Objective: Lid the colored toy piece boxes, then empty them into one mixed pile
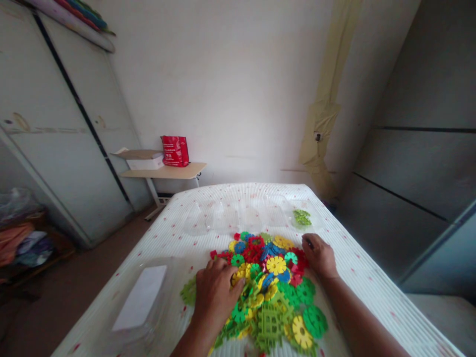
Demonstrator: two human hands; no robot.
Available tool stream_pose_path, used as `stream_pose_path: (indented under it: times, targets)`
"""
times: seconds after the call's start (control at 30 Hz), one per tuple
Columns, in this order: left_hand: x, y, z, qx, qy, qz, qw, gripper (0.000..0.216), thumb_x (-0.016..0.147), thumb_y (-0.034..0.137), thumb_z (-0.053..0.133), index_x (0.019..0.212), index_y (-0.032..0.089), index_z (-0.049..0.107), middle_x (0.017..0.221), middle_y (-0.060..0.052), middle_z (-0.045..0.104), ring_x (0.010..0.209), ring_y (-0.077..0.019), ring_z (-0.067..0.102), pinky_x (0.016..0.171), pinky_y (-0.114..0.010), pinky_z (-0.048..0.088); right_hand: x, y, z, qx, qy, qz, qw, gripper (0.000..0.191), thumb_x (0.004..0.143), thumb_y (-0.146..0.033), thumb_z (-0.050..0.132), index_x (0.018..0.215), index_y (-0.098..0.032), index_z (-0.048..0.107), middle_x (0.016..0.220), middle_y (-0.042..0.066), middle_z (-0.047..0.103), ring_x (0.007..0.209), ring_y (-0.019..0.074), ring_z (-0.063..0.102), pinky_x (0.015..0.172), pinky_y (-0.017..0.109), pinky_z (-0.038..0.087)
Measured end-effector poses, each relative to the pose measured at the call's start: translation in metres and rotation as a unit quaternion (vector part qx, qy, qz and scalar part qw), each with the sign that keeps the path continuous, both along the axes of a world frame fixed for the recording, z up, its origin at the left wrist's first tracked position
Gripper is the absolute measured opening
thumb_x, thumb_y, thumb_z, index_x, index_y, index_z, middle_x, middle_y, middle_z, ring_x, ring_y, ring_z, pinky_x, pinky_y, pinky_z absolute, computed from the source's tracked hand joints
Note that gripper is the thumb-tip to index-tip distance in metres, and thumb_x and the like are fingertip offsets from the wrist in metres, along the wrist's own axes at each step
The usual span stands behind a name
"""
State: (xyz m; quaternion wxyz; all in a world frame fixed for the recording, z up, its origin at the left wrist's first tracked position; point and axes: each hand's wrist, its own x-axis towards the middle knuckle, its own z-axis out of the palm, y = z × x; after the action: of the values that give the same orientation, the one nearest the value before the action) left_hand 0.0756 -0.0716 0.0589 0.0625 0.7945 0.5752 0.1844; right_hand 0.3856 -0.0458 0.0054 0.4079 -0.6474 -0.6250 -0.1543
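A heaped pile of flat plastic snowflake-shaped building pieces (275,265) in red, yellow, blue and green spreads over the near middle of the table. My left hand (217,282) rests on the pile's left side, thumb apart from the bent fingers, beside yellow pieces. Its fingertips are partly hidden. At the right edge, next to red pieces, my right hand (320,254) has its fingers curled inward; whatever they hold is hidden. Light-green lattice-like pieces (270,322) and a green disc (315,321) lie at the near side.
Beyond the pile stands a row of clear plastic containers (226,216); the rightmost holds small light-green pieces (302,217). A clear box with a white sheet (140,297) is at the left. Behind, a small table (174,172) carries a red bag (175,151).
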Motion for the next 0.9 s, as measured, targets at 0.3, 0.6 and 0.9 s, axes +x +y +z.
stream_pose_path:
  times: [0.3,0.6,0.9]
  targets:
    - [0.001,0.001,-0.012,-0.01,-0.093,-0.016,0.995,0.011,0.066,0.017,0.064,0.076,0.023,0.066,0.082,0.0,0.064,0.088,-0.0189,0.055,0.077,-0.03,0.034,-0.001,0.0,0.002,-0.004,-0.007,-0.007,1.0,0.029,0.083,-0.031,0.036,0.075,-0.019,0.062,0.07,0.006,0.067,0.061,0.0163,0.062,0.058,0.024,0.045]
    - [0.001,0.002,-0.01,-0.003,-0.164,-0.052,0.985,0.006,0.067,0.017,0.056,0.066,0.021,0.061,0.063,0.001,0.062,0.065,-0.0151,0.056,0.063,-0.026,0.037,-0.001,-0.001,0.0,-0.013,-0.003,-0.003,1.0,0.028,0.083,-0.03,0.038,0.075,-0.019,0.062,0.072,0.005,0.066,0.062,0.0165,0.062,0.056,0.024,0.044]
    - [-0.01,0.009,-0.02,-0.046,-0.319,-0.026,0.946,0.013,0.072,0.027,0.056,0.076,0.018,0.064,0.072,-0.002,0.066,0.069,-0.0166,0.061,0.065,-0.025,0.046,0.001,0.0,-0.001,-0.022,-0.004,-0.003,1.0,0.027,0.083,-0.031,0.037,0.075,-0.019,0.061,0.071,0.005,0.066,0.061,0.0165,0.062,0.057,0.024,0.044]
